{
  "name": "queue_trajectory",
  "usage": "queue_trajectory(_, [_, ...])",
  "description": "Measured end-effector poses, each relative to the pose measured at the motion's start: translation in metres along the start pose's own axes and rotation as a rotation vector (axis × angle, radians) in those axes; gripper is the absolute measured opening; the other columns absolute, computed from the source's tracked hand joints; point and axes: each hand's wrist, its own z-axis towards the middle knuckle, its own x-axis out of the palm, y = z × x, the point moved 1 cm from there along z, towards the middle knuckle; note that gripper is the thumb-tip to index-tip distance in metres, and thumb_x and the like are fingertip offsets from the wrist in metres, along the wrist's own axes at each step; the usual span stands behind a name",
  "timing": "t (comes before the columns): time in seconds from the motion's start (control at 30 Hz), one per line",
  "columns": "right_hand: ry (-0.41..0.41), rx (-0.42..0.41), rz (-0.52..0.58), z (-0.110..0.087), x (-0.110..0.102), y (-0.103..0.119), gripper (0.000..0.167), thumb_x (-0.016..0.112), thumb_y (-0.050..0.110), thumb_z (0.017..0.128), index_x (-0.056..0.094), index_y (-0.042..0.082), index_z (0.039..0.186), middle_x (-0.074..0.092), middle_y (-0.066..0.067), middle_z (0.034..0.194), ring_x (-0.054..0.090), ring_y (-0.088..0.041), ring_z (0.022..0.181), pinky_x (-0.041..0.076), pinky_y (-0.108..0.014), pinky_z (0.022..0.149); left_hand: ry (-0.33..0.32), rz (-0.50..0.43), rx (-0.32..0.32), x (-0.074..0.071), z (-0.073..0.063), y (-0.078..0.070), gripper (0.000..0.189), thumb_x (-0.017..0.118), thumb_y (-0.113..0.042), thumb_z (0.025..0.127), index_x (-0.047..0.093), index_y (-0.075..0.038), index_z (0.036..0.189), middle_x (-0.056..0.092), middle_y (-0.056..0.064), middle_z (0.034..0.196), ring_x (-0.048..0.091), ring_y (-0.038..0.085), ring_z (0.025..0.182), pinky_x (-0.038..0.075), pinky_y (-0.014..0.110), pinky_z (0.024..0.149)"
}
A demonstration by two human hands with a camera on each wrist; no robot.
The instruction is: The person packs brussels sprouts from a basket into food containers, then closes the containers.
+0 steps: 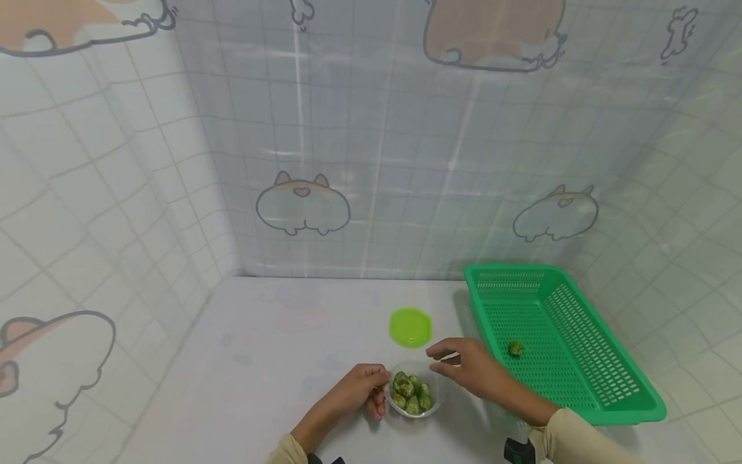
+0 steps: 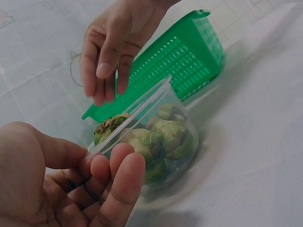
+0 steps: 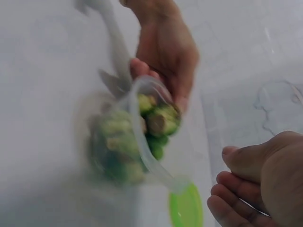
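Several Brussels sprouts [image 1: 412, 394] fill a small clear plastic container [image 2: 182, 161] on the table. My left hand [image 1: 362, 388] pinches the container's rim at its left side, thumb on one side and fingers on the other, as the left wrist view shows. To the right of the container and just above its rim is my right hand [image 1: 472, 367], its fingers loosely bent with nothing between them. In the right wrist view its thumb and fingertips [image 3: 229, 151] stand apart. A round lime-green lid [image 1: 410, 327] lies flat behind the container.
A large green perforated basket [image 1: 570, 341] stands at the right, beneath the right forearm in the head view. One Brussels sprout [image 1: 515, 348] lies inside it. Sheets with a tile pattern and cartoon animals hang behind and on both sides of the white table [image 1: 261, 348].
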Motion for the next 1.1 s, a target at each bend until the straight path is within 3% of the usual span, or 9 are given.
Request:
queue_trajectory(0.27, [-0.122, 0.177, -0.003, -0.01, -0.037, -0.002, 0.018, 0.074, 0.022, 0.093, 0.073, 0.021, 0.111, 0.072, -0.002, 0.113, 0.071, -0.017, 0.098, 0.058, -0.023, 0.077, -0.01, -0.001, -0.014, -0.001, 0.001, -0.001, 0.034, 0.054, -0.023, 0.105, 0.055, 0.001, 0.08, 0.056, 0.003, 0.062, 0.062, 0.013, 0.051, 0.057, 0.027, 0.048])
queue_trajectory(0.53, [-0.181, 0.159, -0.029, -0.02, -0.063, -0.018, 0.023, 0.071, 0.028, 0.096, 0.073, 0.018, 0.116, 0.072, -0.002, 0.115, 0.069, -0.018, 0.103, 0.058, -0.025, 0.083, -0.009, 0.004, -0.019, 0.0, 0.001, -0.003, 0.035, 0.054, -0.022, 0.104, 0.055, 0.004, 0.081, 0.055, 0.003, 0.062, 0.062, 0.013, 0.051, 0.056, 0.027, 0.048])
queue_trajectory(0.73, [-0.219, 0.164, -0.068, -0.028, -0.08, -0.024, 0.024, 0.068, 0.031, 0.097, 0.073, 0.018, 0.117, 0.073, -0.004, 0.114, 0.069, -0.021, 0.102, 0.058, -0.026, 0.077, -0.004, -0.008, -0.022, -0.001, 0.0, -0.004, 0.037, 0.054, -0.023, 0.104, 0.055, 0.006, 0.082, 0.056, 0.003, 0.062, 0.062, 0.014, 0.051, 0.057, 0.027, 0.048])
queue_trajectory(0.93, [-0.248, 0.159, -0.126, -0.033, -0.097, -0.03, 0.026, 0.067, 0.026, 0.099, 0.072, 0.011, 0.12, 0.073, -0.006, 0.112, 0.069, -0.027, 0.102, 0.059, -0.03, 0.07, 0.0, -0.01, -0.02, -0.002, 0.0, -0.005, 0.036, 0.053, -0.021, 0.105, 0.055, 0.007, 0.082, 0.055, 0.003, 0.062, 0.062, 0.014, 0.051, 0.057, 0.028, 0.049])
queue_trajectory(1.1, [-0.247, 0.175, -0.209, -0.035, -0.108, -0.042, 0.026, 0.067, 0.025, 0.099, 0.072, 0.011, 0.119, 0.073, -0.007, 0.112, 0.066, -0.034, 0.107, 0.059, -0.041, 0.078, -0.004, -0.009, -0.03, -0.002, 0.0, -0.006, 0.034, 0.053, -0.021, 0.105, 0.056, 0.003, 0.08, 0.055, 0.003, 0.062, 0.062, 0.014, 0.051, 0.057, 0.029, 0.049])
